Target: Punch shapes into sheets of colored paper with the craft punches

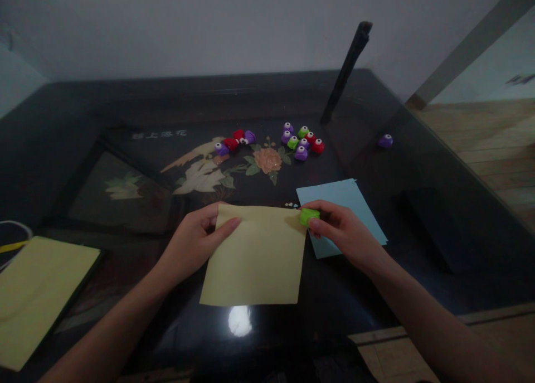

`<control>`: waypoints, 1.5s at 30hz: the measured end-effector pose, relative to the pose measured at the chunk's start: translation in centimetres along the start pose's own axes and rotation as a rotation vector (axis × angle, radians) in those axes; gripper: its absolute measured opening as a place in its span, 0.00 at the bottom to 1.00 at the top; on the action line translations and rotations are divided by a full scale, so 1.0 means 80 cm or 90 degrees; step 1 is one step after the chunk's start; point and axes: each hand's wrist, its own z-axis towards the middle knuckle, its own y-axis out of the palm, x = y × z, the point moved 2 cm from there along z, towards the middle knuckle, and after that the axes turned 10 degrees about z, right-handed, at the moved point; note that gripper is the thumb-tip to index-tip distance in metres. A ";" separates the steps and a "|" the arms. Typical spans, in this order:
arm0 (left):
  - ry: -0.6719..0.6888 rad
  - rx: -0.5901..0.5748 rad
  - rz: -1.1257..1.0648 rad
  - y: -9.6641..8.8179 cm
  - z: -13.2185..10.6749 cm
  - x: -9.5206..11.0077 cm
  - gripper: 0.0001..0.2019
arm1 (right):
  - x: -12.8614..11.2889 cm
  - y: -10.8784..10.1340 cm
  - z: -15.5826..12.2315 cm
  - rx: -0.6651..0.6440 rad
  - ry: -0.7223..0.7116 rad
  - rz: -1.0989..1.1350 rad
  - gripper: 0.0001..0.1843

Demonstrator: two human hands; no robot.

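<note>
- Two hands work one yellow sheet (254, 257) at the near middle of the dark table (418, 165).
- Left hand (196, 241) pinches the sheet's far left corner, thumb on top, fingers curled under the edge.
- Right hand (343, 229) grips a green punch (309, 216) between thumb and fingers, set at the sheet's far right corner.
- Step in hand, as I judge it: the punch is seated on the corner, ready to be pressed.
- Next move would call for a firm squeeze while the left hand keeps the sheet flat and steady.
- Blue sheet (346, 202) lies just right, partly under the right hand.
- More punches (301, 140) sit in clusters farther off; one purple punch (385, 141) lies apart at far right.
- Tiny pale bits (290, 205) lie just beyond the sheet's far edge.
- Another yellow pad (37, 294) rests at near left.
</note>
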 end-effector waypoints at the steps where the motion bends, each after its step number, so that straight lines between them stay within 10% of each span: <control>1: 0.001 -0.001 0.000 0.000 0.000 0.000 0.08 | 0.000 0.000 0.000 0.000 0.000 -0.003 0.13; 45: -0.027 0.001 0.028 -0.002 -0.001 0.003 0.13 | -0.001 0.001 0.000 -0.012 0.003 0.013 0.13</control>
